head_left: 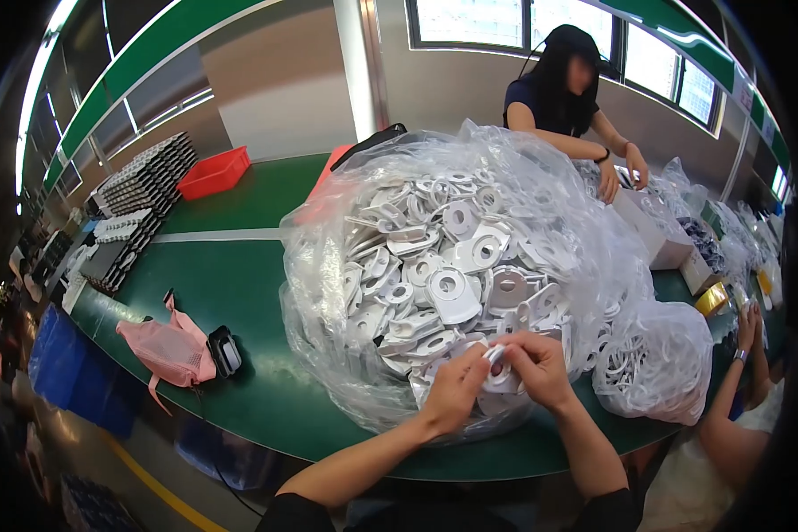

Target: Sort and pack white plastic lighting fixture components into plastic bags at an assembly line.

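Left hand (455,387) and right hand (538,366) both pinching one white plastic ring part (497,365), at 6 o'clock of the big clear bag (328,266) of white parts on the green table (230,293).

Both forearms rise from lower edge, left hand (453,388) and right hand (536,365) meeting at lower centre, fingertips pinched together.

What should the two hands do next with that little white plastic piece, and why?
Probably keep working the small white plastic ring-shaped piece between the fingertips. The left hand and right hand both pinch it, just over the big clear plastic bag heaped with similar white pieces, so it does not look ready to put down yet.
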Demonstrator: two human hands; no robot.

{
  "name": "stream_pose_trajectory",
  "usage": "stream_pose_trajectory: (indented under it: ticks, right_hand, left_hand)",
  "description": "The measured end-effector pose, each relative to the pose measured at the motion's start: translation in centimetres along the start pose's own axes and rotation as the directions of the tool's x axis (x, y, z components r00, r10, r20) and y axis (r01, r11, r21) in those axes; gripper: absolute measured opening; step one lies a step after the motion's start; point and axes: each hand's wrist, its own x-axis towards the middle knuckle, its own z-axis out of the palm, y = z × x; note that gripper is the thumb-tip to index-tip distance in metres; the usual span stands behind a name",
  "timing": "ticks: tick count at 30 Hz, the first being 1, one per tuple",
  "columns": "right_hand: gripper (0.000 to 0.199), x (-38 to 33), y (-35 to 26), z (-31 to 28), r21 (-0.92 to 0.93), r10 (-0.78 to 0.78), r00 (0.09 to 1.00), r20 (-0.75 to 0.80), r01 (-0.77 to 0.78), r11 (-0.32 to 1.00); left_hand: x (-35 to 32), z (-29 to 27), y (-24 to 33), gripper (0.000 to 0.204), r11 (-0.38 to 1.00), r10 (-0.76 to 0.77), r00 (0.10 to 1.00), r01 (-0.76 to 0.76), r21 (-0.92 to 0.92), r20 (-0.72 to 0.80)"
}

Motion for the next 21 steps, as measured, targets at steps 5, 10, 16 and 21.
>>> stream_pose_trajectory:
  ticks: [5, 10, 16, 21]
  right_hand:
    - [0.013, 0.1, -1.4, -0.7, -0.199, -0.076, 0.995, 0.063, 0.087, 0.976]
    - [0.010, 0.4, -0.6, -0.4, -0.239, -0.008, 0.998, 0.064, 0.023, 0.971]
    - [0.011, -0.3, -0.3, -0.5, -0.302, -0.029, 0.999, 0.040, 0.040, 0.953]
    - [0.012, -0.2, 0.0, 0.0, -0.224, -0.006, 1.000, 0.006, 0.007, 0.975]
  left_hand:
    - [1.1, -0.8, 1.4, 0.021, 0.962, 0.087, 0.991, -0.109, 0.251, 0.097]
    - [1.1, -0.9, 0.7, 0.019, 0.857, 0.195, 0.979, -0.202, 0.475, 0.064]
    - [1.1, -0.9, 0.1, 0.018, 0.902, 0.107, 0.991, -0.131, 0.411, 0.081]
    - [1.0, -1.0, 0.3, 0.022, 0.935, 0.087, 0.995, -0.100, 0.340, 0.054]
